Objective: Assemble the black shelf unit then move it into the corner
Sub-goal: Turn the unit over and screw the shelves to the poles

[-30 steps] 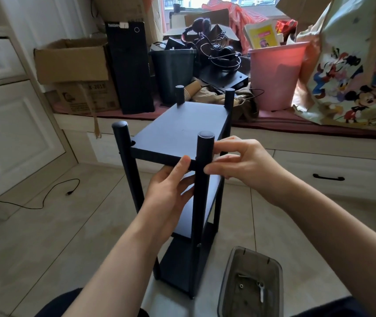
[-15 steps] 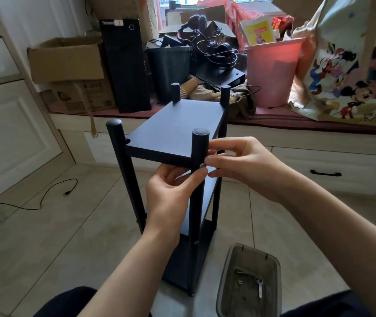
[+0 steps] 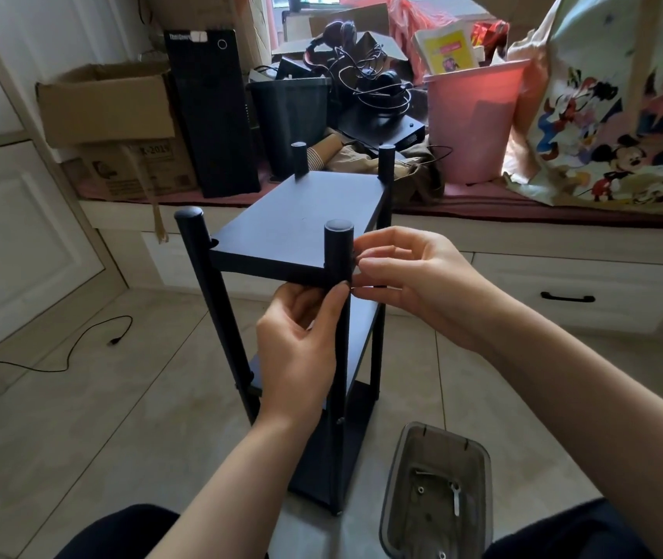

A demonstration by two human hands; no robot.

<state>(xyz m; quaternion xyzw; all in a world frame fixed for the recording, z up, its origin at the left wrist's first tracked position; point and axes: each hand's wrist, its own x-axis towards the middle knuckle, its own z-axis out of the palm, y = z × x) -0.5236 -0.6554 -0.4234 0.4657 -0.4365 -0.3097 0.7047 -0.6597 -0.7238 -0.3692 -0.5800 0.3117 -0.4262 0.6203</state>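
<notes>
- Right hand is working at the near right post of the black shelf unit, fingertips pinched together right at the joint with the top board — probably on a small fastener, though it is too small to make out.
- Left hand is reaching up from below, thumb and forefinger closing on the same post just under the board, bracing it.
- The unit is standing upright on the tiled floor directly ahead, between the person's knees and the window bench; three boards and four round posts are showing.
- Judging the step: a last corner is being fastened — assembly looks nearly done, the move to the corner not yet begun.
- Handling guess: stiff, thin boards and slim posts, likely light enough for one person; tall and narrow, so tippy. Best taken by two opposite posts, or under the top board, rather than by a board edge.
- A clear plastic tub is sitting on the floor just right of the unit's foot, holding a few bits of hardware.
- A black cable is trailing across the tiles to the left.
</notes>
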